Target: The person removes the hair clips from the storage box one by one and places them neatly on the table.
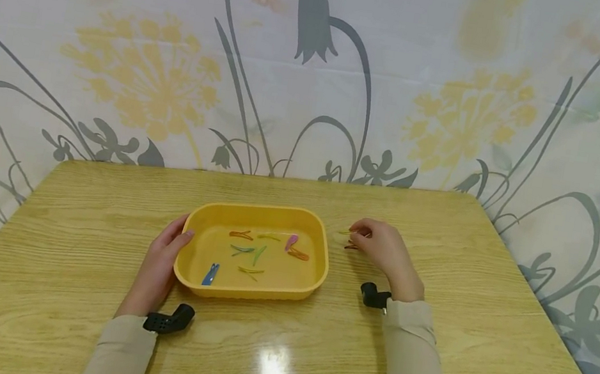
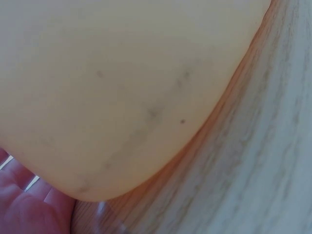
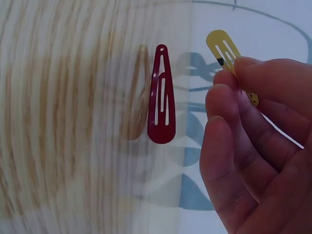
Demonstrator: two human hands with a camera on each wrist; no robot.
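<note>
A yellow plastic tub [image 1: 252,290] sits on the table with several hair clips inside. My left hand [image 1: 164,257] grips its left end, thumb over the rim and the fingers along the outside. In the left wrist view, the tub's wall [image 2: 122,97] fills most of the picture, beside part of that hand [image 2: 34,209]. To the right of the tub, my right hand [image 1: 384,249] pinches a yellow snap hair clip [image 3: 222,43] between thumb and fingertips. Close by these fingers is a dark red snap hair clip [image 3: 161,133], also visible in the head view.
In the tub lie a blue clip [image 1: 210,274], a pink clip [image 1: 292,242], an orange clip [image 1: 298,254], a green clip [image 1: 259,255] and others. The wooden table [image 1: 486,344] runs back to a flower-patterned cloth [image 1: 349,91]. Each wrist wears a black camera.
</note>
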